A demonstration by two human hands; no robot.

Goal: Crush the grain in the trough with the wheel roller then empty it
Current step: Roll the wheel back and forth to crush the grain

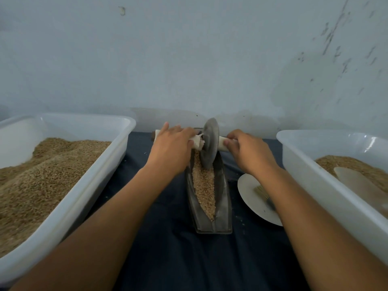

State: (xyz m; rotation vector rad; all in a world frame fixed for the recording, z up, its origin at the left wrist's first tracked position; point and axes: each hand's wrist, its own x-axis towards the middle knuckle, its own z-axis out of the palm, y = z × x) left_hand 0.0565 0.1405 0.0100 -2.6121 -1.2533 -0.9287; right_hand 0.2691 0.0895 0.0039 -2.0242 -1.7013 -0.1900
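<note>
Two white tubs (69,185) of grain are flanking the worktop's (163,244) side edges. Centred between them, the trough (222,215) is holding grain (203,185). Left hand (171,148) and right hand (249,152) are gripping the wheel roller's (209,143) axle ends.

The table (159,259) is covered with a dark blue cloth (178,269). Resting directly on it: a white tub (69,208) of grain at the left, a metal trough (222,206) at the centre, a white plate (249,196) just right of the trough, and a second white tub (327,196) at the right.
</note>
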